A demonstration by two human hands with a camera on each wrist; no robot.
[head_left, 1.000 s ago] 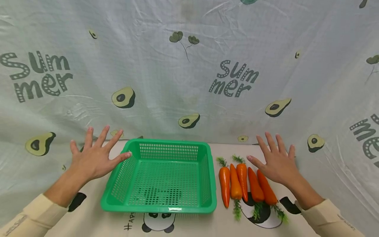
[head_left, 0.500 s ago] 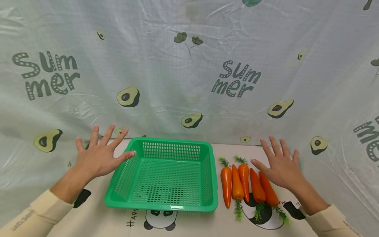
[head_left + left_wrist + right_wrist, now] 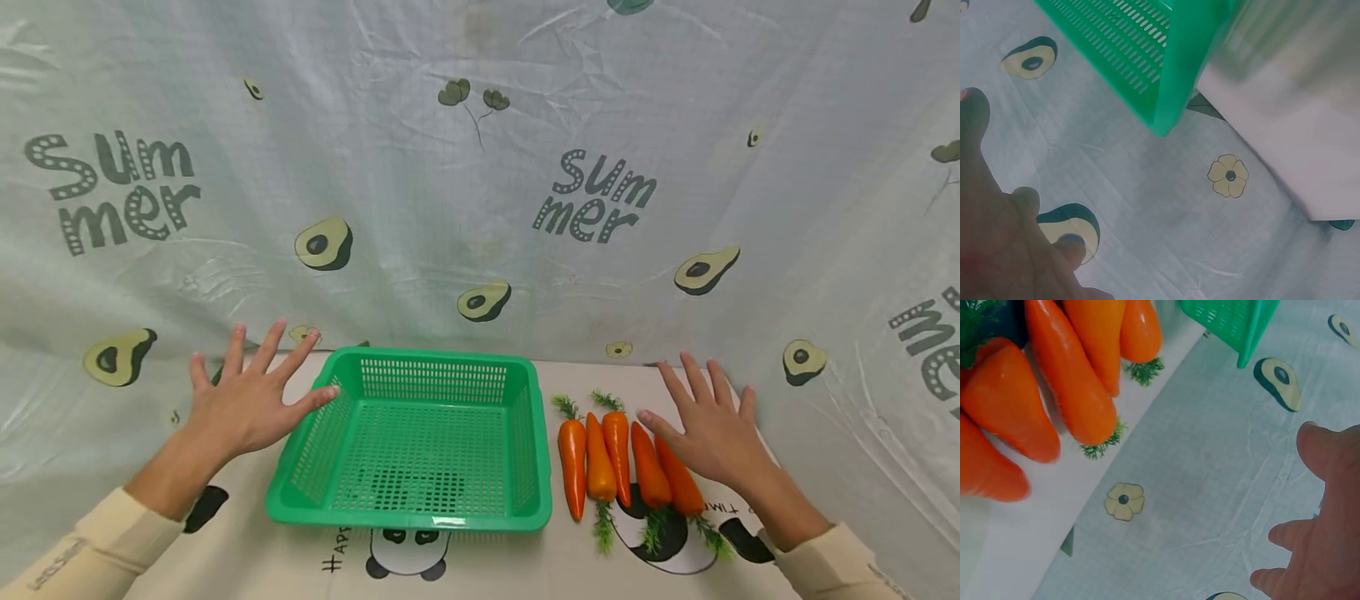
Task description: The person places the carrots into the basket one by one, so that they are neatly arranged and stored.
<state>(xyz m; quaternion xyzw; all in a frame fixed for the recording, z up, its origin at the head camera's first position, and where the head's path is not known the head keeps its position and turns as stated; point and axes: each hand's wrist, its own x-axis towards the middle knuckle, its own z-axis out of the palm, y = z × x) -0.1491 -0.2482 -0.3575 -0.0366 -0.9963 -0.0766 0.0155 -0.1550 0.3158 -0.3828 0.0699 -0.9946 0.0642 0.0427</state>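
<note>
A green plastic basket (image 3: 408, 524) with slotted sides stands on the table, and nothing lies in it. To its right, several orange carrots (image 3: 573, 471) with green leafy tops lie side by side, some with tops toward the back and others toward the front. My left hand (image 3: 240, 408) hovers at the basket's left side with fingers spread, its thumb over the rim in the head view. My right hand (image 3: 712, 429) is held above the rightmost carrots, fingers spread, covering part of one. Both hands hold nothing. In the right wrist view the carrots (image 3: 1072, 375) appear close up.
A pale tablecloth (image 3: 247, 558) printed with a panda and lettering covers the table. Behind it hangs a greyish curtain (image 3: 405, 167) with avocado and "summer" prints, meeting the table's back edge and continuing along the right side.
The head view shifts slightly. Both hands stay spread in nearly the same places, the right a little lower and farther right in view. The basket and carrots stay put on the table.
</note>
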